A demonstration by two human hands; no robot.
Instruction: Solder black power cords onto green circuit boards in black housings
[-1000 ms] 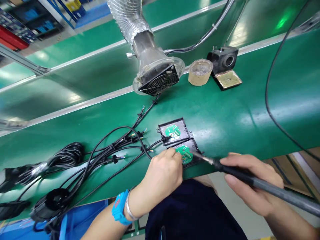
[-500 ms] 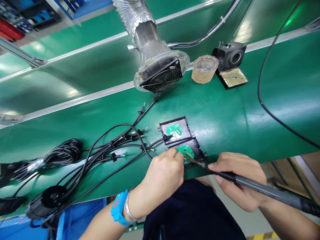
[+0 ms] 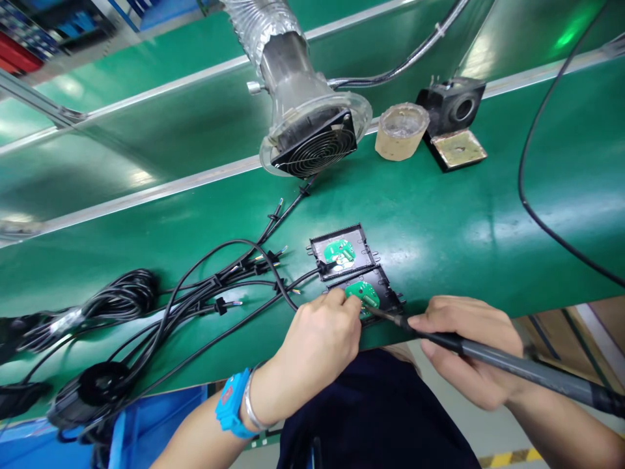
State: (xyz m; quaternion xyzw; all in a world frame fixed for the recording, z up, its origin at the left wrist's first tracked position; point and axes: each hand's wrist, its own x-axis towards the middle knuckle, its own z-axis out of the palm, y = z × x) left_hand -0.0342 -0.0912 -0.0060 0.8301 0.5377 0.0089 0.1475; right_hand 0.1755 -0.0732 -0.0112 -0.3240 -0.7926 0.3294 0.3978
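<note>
- Fingers [image 3: 336, 298] of the left hand [image 3: 312, 345] are curled at the left of the nearer board [image 3: 360, 290], perhaps to steady something; with their tips hidden, whether anything is pinched cannot be told.
- Iron [image 3: 517, 368] is gripped pencil-fashion by the right hand [image 3: 481, 319], likely for control; its tip is aimed at that board, contact unclear.
- Nearer and farther board [image 3: 336, 249] are set in adjoining trays [image 3: 387, 298] near the bench [image 3: 454, 228] edge, presumably for easy reach.
- Cables [image 3: 209, 286] are laid leftward, away from the iron.
- Fan [image 3: 319, 148] is hung beyond, presumably for fumes.
</note>
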